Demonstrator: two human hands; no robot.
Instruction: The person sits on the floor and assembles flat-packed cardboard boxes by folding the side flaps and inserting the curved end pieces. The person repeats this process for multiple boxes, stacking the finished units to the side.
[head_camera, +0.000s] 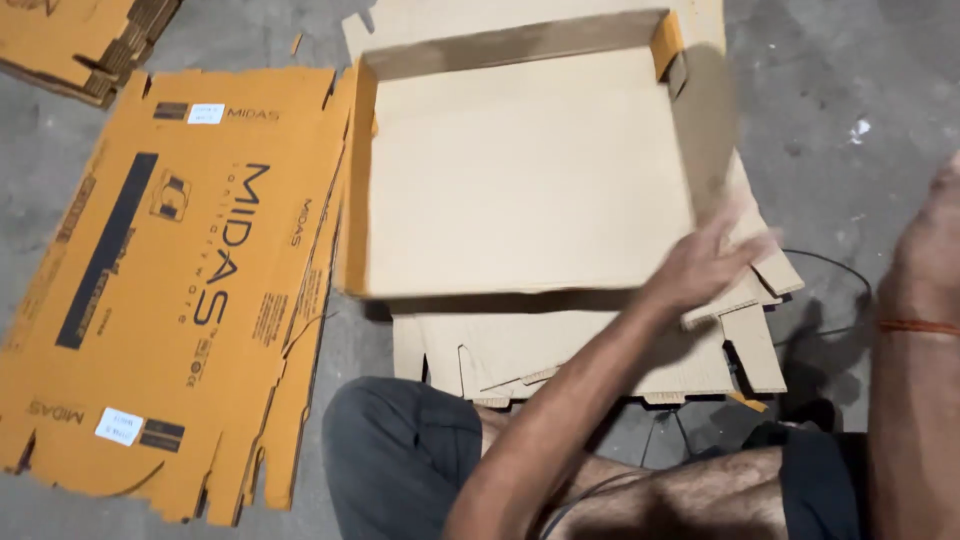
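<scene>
A half-folded cardboard tray (520, 170) lies on a stack of flat plain-brown cardboard blanks (560, 350) in front of me. Its left and far walls stand up, showing orange outer faces. My left hand (705, 262) reaches across from the bottom centre to the tray's near right corner, fingers spread against the blurred right flap (705, 130). My right hand (935, 225) is raised at the right edge of the view, with a red thread on its wrist. Its fingers are cut off by the frame.
A flat orange printed carton blank (170, 280) lies on the grey concrete floor (840, 80) to the left. More folded cartons (80, 40) sit at the top left corner. A thin black cable (840, 265) runs by the stack's right side. My knees are at the bottom.
</scene>
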